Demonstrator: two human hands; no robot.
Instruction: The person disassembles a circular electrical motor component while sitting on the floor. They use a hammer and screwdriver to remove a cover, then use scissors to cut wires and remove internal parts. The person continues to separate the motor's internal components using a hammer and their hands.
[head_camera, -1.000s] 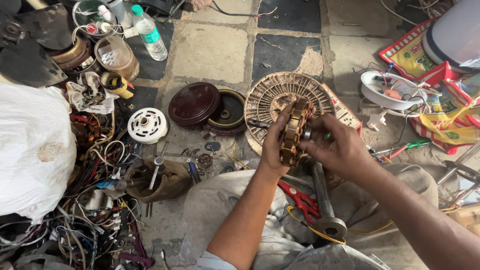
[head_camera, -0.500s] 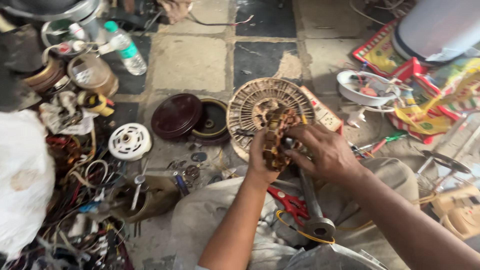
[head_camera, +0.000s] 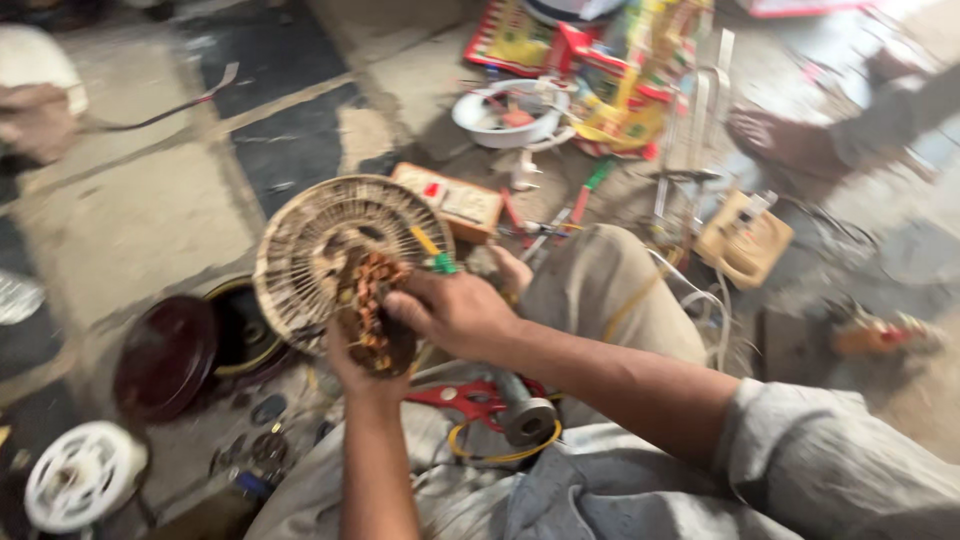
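Since the earlier frame, your view swings right. Both hands, left hand (head_camera: 352, 368) and right hand (head_camera: 455, 312), stay closed around the copper-wound round stator (head_camera: 372, 305), just before the round wire fan guard (head_camera: 330, 250); windings remain intact.

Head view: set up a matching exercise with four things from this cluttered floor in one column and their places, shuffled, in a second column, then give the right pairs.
Things:
1. copper-wound stator
2. white plastic wheel
3. red-handled pliers
4. white bowl

Places:
A. top of the picture, by the red and yellow packets
B. held between the left hand and the right hand
C. bottom left corner of the floor
D. on the person's lap, beside a grey metal cylinder

Pairs: 1-B, 2-C, 3-D, 4-A
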